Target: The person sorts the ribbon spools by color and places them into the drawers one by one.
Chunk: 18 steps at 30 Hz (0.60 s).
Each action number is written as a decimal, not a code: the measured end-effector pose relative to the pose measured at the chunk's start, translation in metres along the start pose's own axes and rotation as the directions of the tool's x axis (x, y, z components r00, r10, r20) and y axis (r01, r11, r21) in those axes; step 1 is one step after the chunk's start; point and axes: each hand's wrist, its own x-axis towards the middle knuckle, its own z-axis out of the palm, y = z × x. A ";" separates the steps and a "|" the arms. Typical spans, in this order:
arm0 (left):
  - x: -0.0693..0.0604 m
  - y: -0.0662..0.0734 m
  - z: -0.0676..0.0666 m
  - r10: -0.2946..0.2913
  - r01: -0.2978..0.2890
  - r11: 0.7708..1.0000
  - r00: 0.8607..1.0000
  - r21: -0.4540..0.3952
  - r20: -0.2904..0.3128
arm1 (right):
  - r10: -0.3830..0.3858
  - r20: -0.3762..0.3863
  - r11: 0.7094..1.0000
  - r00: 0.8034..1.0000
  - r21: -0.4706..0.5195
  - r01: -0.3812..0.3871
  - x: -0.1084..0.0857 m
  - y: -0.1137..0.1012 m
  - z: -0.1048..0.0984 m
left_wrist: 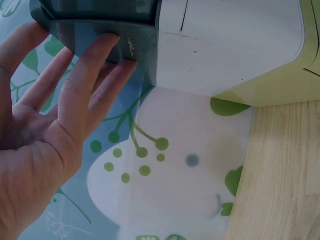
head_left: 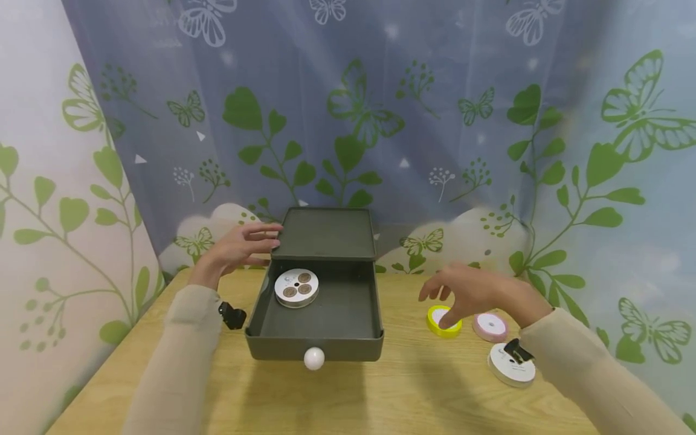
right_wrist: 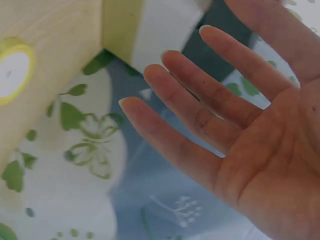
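Dark grey-green plastic drawer unit (head_left: 328, 234) with a spread hand on either side

From where I stand, the drawer unit sits on a pale wood-grain desk (head_left: 413, 374), its dark top drawer (head_left: 342, 317) extended towards the person, a round white knob (head_left: 314, 359) on the front. Inside, near the unit's left wall, lies a flat white spool with brown round patches (head_left: 296, 288).

At the unit's left side is the person's left hand (head_left: 236, 249). Its grip is spread, the fingertips touching the dark outer wall. Under that dark part, the left wrist view shows a white section (left_wrist: 225, 45) and a yellow-green section (left_wrist: 290, 75).

To the unit's right, the right hand (head_left: 470, 289) hovers above the desk, its grip spread, holding nothing. Nearest it is a flat round spool with a bright yellow rim (head_left: 437, 316); whether the thumb touches that, I cannot tell. Further out to the unit's right lie a white-faced spool with a pink rim (head_left: 491, 326) and, closer to the person, a plain white round spool (head_left: 507, 371). Behind the unit hangs a blue cloth printed with green leaves and butterflies (head_left: 370, 172).
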 end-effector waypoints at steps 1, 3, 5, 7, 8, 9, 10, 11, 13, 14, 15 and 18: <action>0.000 0.000 0.000 -0.001 0.001 1.000 1.000 -0.001 0.000 | 0.011 0.011 1.000 1.000 0.014 -0.011 -0.001 0.004 0.004; 0.000 0.001 0.000 -0.003 0.003 1.000 1.000 -0.001 0.001 | 0.031 0.029 0.999 0.999 0.028 -0.032 -0.004 0.013 0.010; 0.000 0.001 0.001 -0.004 0.004 1.000 1.000 0.002 0.001 | 0.042 0.035 0.998 0.998 0.042 -0.043 -0.007 0.022 0.018; 0.000 0.001 0.001 -0.003 0.003 1.000 1.000 0.001 0.000 | 0.036 0.035 0.998 0.999 0.049 -0.038 -0.010 0.031 0.027; 0.000 0.001 0.001 -0.002 0.002 1.000 1.000 0.003 0.000 | 0.041 0.034 0.997 0.999 0.057 -0.043 -0.012 0.035 0.031; 0.000 0.001 0.001 -0.002 0.002 1.000 1.000 0.002 -0.001 | 0.051 0.035 0.996 0.998 0.069 -0.054 -0.014 0.040 0.036; 0.000 0.001 0.001 -0.001 0.001 1.000 1.000 0.004 -0.001 | 0.059 0.039 0.995 0.998 0.075 -0.062 -0.017 0.044 0.040; 0.000 0.001 0.001 -0.001 0.001 1.000 1.000 0.003 -0.002 | 0.067 0.043 0.994 0.997 0.080 -0.070 -0.019 0.048 0.043; 0.000 0.001 0.001 -0.001 0.001 1.000 1.000 0.004 0.001 | 0.097 0.055 0.990 0.994 0.097 -0.102 -0.025 0.056 0.050; 0.000 0.001 0.001 -0.001 0.001 1.000 1.000 0.005 0.003 | 0.110 0.060 0.988 0.992 0.100 -0.116 -0.028 0.059 0.053; 0.000 0.001 0.001 -0.001 0.001 1.000 1.000 0.002 0.003 | 0.116 0.061 0.987 0.991 0.100 -0.122 -0.030 0.063 0.056; 0.000 0.000 0.000 0.001 -0.001 1.000 1.000 0.000 0.001 | 0.125 0.057 0.986 0.990 0.105 -0.131 -0.038 0.074 0.064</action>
